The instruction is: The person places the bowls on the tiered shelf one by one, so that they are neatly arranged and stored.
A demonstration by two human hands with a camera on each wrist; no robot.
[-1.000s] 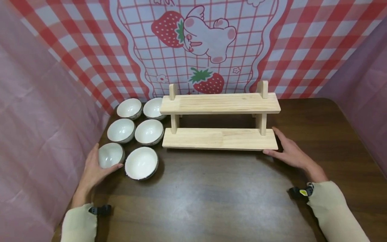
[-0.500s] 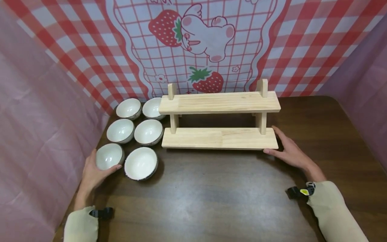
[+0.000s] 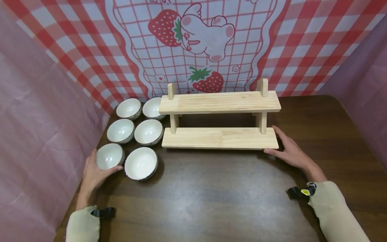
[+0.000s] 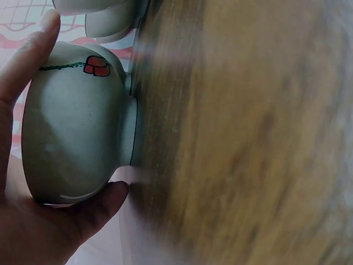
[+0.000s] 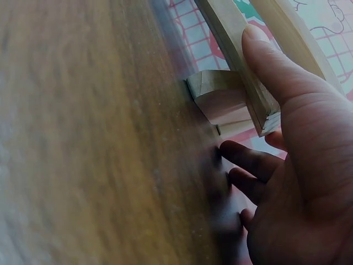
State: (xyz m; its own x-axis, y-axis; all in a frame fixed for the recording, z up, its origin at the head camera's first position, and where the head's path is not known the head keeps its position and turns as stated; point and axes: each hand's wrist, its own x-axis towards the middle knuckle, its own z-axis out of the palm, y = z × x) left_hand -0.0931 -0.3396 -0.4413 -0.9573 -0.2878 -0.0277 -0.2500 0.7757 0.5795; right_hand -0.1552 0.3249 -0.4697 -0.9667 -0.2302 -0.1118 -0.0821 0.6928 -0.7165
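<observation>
red-checked cloth (image 3: 193,43) behind, brown desk (image 3: 205,195) below, and the left hand (image 3: 93,173) grips the front-left bowl (image 3: 109,156) near the desk's left edge, spread wide around it; meanwhile the right hand (image 3: 291,153) pinches the lower right end of the wooden rack (image 3: 220,137).

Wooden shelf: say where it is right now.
In the head view, the wooden shelf stands on the table between the bowls at left and the right hand at its right end.
</observation>
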